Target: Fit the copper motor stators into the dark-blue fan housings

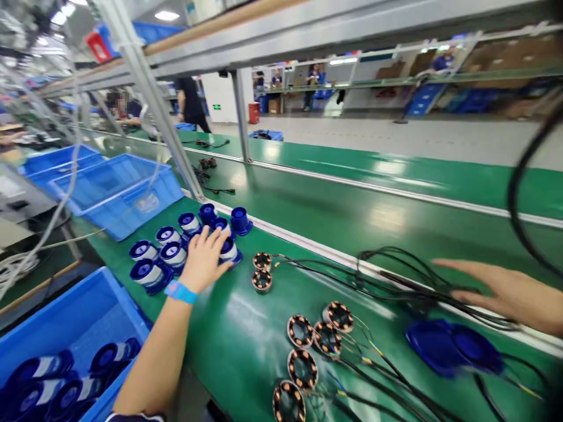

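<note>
My left hand [204, 259], with a blue wristband, lies with fingers spread on a cluster of blue-and-white spools [163, 253] on the green bench, touching the nearest spool [229, 250]. My right hand [505, 291] is stretched flat and open over a bundle of black cables [409, 275] at the right, holding nothing. Several round copper-wound coils [314, 339] with trailing wires lie between my hands near the front edge. Two smaller coils [262, 271] sit just right of my left hand. A blurred blue round part [453, 347] lies below my right hand.
A blue bin [61, 346] holding more spools stands at the lower left. Empty blue bins [118, 190] sit at the back left. A green conveyor belt [373, 217] runs behind the bench, with slanted metal frame posts [149, 99]. A black cable [523, 187] hangs at the right. People work in the background.
</note>
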Demonstrator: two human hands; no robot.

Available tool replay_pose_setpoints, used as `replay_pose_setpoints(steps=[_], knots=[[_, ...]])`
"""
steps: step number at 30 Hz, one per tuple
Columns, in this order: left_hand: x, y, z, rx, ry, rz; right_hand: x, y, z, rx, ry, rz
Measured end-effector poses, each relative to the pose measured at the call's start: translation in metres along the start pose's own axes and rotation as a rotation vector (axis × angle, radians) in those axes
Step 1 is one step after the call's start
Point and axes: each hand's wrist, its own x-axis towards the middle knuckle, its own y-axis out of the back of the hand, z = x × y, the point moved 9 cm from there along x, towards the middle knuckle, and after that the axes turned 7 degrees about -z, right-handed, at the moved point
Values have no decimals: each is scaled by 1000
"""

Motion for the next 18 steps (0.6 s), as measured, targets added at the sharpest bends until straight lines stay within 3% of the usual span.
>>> replay_pose_setpoints(steps=[4,7,9,12,15,18], knots=[[5,-12,-10,143,-92,-44,-33,21,-83,75,-58,-70],[-7,-11,-10,118,-97,-15,-43,8,-147,200,-6,-142],[-22,-2,-5,19,-93,13,-42,-9,-176,290,34,-206],[-45,31,10,-117,-46,180,-31,-32,-196,296,42,-273],[-57,70,37,-220,16,385,-21,-39,-200,236,7,-268],[-35,79,86,-395,-87,324,-20,-35,-203,189,-34,-247]])
